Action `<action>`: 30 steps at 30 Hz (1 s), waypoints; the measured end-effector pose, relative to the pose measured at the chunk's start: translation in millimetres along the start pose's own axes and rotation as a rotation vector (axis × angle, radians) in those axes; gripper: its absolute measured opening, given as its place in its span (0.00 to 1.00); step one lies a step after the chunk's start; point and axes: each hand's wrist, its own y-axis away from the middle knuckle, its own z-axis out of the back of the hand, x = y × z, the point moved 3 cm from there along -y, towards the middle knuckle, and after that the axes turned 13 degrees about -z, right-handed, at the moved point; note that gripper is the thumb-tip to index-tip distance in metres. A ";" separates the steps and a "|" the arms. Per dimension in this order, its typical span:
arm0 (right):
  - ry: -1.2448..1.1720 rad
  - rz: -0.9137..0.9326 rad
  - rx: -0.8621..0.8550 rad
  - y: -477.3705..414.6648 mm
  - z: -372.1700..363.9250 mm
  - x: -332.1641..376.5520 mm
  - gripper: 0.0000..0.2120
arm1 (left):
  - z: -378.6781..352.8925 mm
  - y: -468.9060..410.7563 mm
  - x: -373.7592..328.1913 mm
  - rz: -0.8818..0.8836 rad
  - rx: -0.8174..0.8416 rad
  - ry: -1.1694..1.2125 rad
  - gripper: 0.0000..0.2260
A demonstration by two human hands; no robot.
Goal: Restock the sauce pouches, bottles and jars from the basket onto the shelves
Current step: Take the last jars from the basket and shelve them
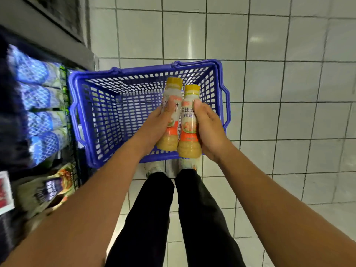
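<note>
A blue plastic basket point(107, 112) stands on the tiled floor in front of my feet. Its visible bottom holds nothing. My left hand point(156, 126) grips a sauce bottle point(171, 114) with a yellow cap, an orange and white label and pale yellow sauce. My right hand point(208, 130) grips a second, matching bottle point(189, 120). Both bottles are held side by side, touching, above the basket's near right part, caps pointing away from me.
Shelves run along the left edge, with blue and white packs point(38, 105) in a row and darker pouches point(48, 187) lower down. White floor tiles point(289, 93) spread to the right and behind the basket. My legs in black trousers point(173, 218) stand below the basket.
</note>
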 end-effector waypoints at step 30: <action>0.056 0.442 0.613 441.7 -118.9 241.4 0.15 | -5.3 367.4 -380.4 -0.502 -0.440 0.409 0.27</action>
